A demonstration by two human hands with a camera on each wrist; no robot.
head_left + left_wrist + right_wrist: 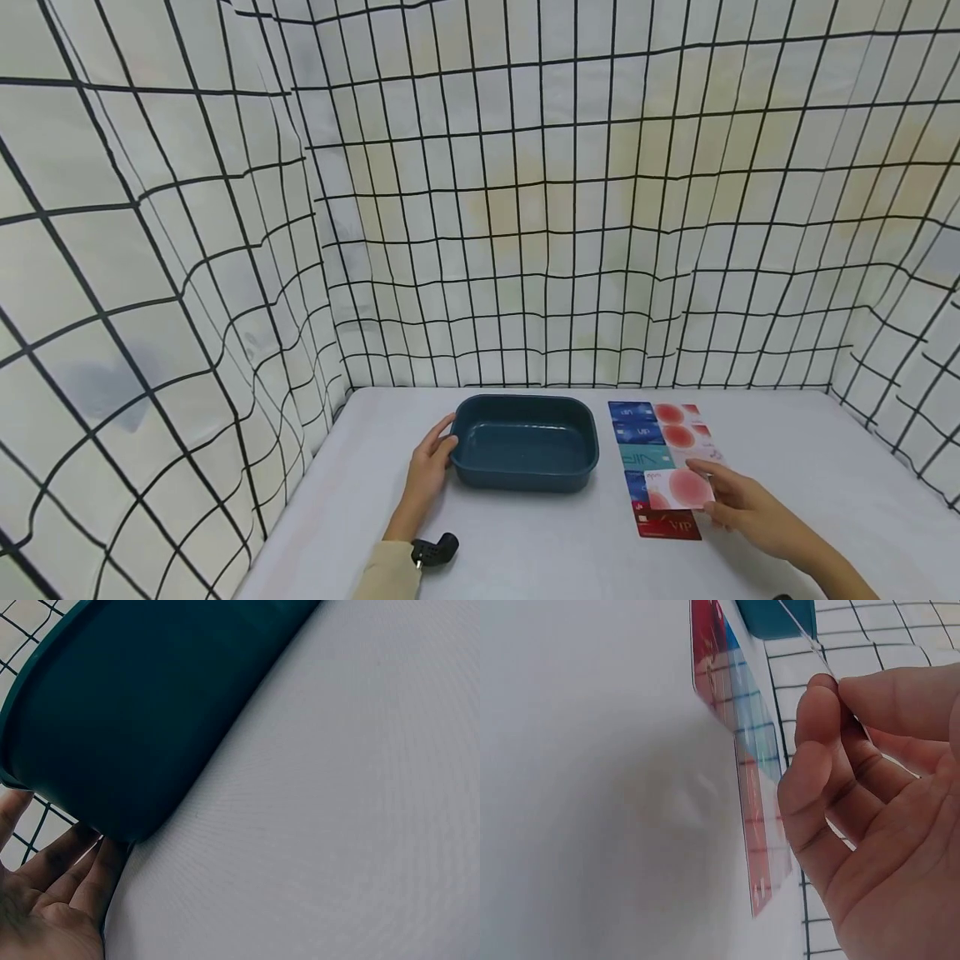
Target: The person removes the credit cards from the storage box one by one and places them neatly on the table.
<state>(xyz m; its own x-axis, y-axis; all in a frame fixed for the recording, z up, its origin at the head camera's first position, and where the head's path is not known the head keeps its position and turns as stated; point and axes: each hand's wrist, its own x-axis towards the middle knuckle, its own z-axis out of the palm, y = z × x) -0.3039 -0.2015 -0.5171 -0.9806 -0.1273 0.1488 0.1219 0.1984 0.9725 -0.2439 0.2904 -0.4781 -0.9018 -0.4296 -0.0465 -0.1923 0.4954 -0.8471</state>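
A dark teal rectangular tub (525, 482) stands on the white table. My left hand (429, 468) is at its left end; in the left wrist view the fingers (97, 881) lie fairly straight against the outer wall, under the rim. My right hand (742, 510) pinches a white card with pink circles (686, 490) between thumb and fingers, over the laid-out cards. The right wrist view shows that card edge-on as a thin line. Below it lie blue cards (637, 432), a teal card (645, 457), a red VIP card (670, 524) and pink-circled cards (678, 436).
The cards lie in two columns right of the tub. A white cloth covers the table (540, 550). Black grid netting (517, 275) over white sheeting rises behind the table and along both sides. A black device (437, 550) is strapped to the left wrist.
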